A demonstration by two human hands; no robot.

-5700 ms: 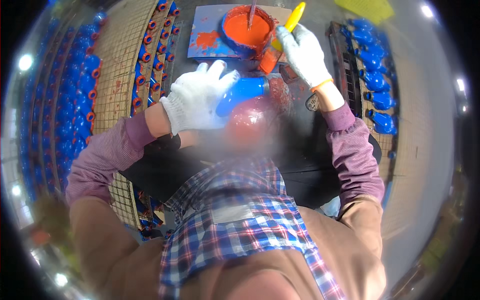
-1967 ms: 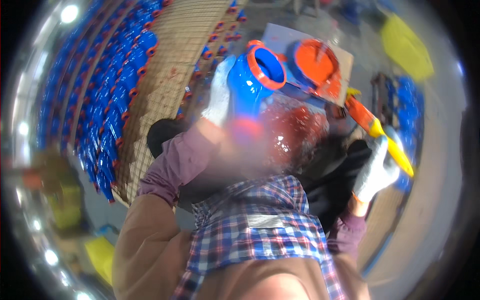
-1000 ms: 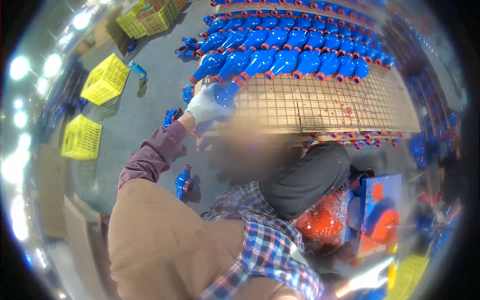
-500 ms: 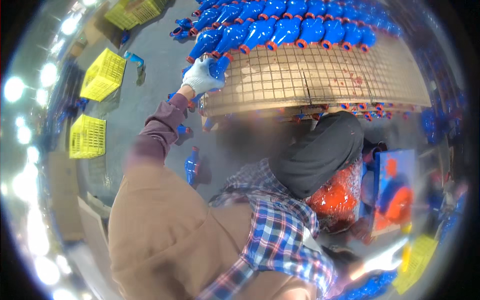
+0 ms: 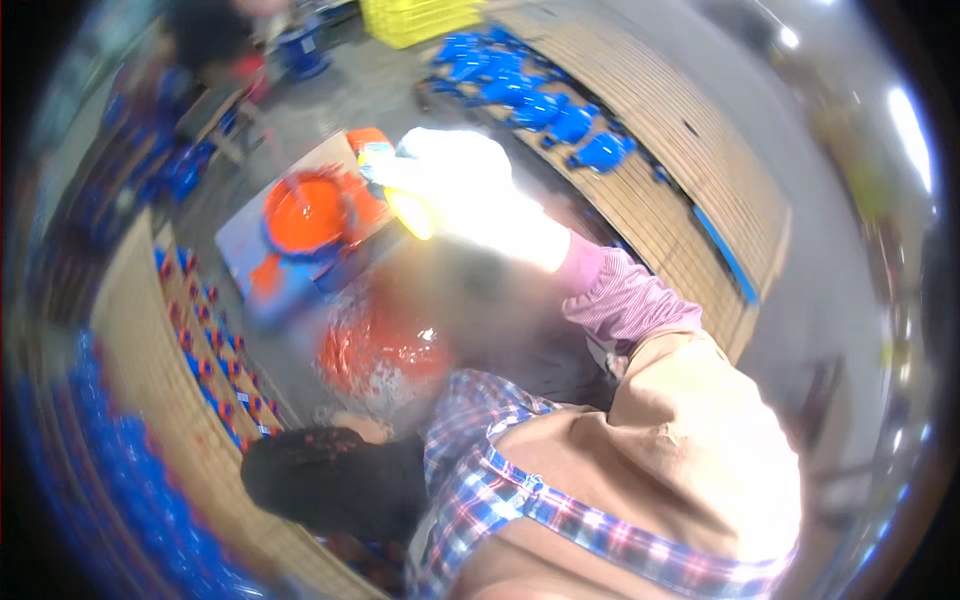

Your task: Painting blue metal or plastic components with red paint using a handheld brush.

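Note:
My right hand [image 5: 455, 175], in a pale glove washed out by glare, reaches forward beside the board. A yellow tool [image 5: 409, 213] sticks out from under its fingers; the hand appears closed on it, though its exact kind is unclear. Left of the hand, a round container of bright orange-red paint [image 5: 306, 212] rests on a paint-stained board [image 5: 240, 245]. Against the fingertips is a small orange patch [image 5: 367, 139] that I cannot make out. Nearer me lies a glossy mass coated in red paint [image 5: 378, 348]. My left hand is out of view.
Blue, glossy valve-like castings [image 5: 537, 108] stand on a slatted pallet [image 5: 690, 235] at the far right. More blue parts with red rims [image 5: 205, 365] line a cardboard-topped stack [image 5: 130, 300] on the left. A yellow crate [image 5: 415, 22] sits at the back.
My view has swung to the right, toward the paint container. The left hand, earlier on a blue casting in the row, has left the picture. My right arm now stretches forward.

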